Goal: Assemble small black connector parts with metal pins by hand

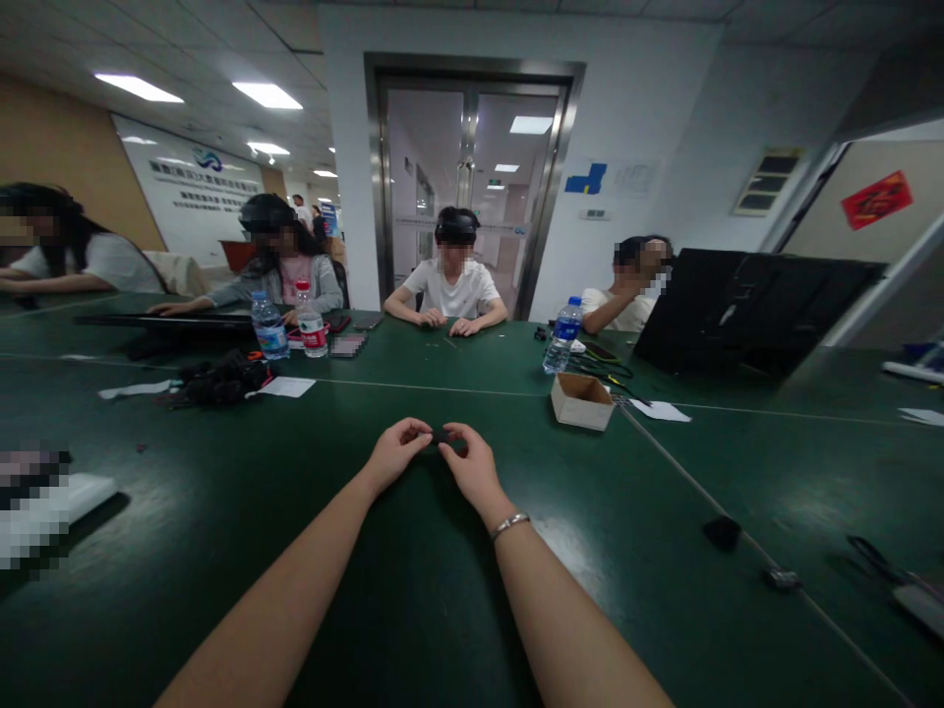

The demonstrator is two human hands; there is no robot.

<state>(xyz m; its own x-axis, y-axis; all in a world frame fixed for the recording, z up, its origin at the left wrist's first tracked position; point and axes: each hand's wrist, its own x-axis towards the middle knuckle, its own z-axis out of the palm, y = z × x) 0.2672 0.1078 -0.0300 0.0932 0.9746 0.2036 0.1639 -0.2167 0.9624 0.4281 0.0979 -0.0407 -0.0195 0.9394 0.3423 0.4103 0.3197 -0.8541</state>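
Between my two hands is a small black object point(441, 436), too small and dark for me to tell its kind. My left hand point(398, 450) pinches its left side with thumb and fingertips. On the other side, the thumb and fingers of my right hand point(470, 462) close on it too. Both hands are low over the green table point(413, 580), near its middle. A silver bracelet point(510, 525) circles my right wrist. The fingertips partly cover the object.
An open cardboard box point(582, 403) stands right of my hands, with a water bottle point(563, 336) behind it. Black cables point(221, 379) lie to the left near two bottles. A large black monitor point(744, 310) stands at right. Several people sit around the table.
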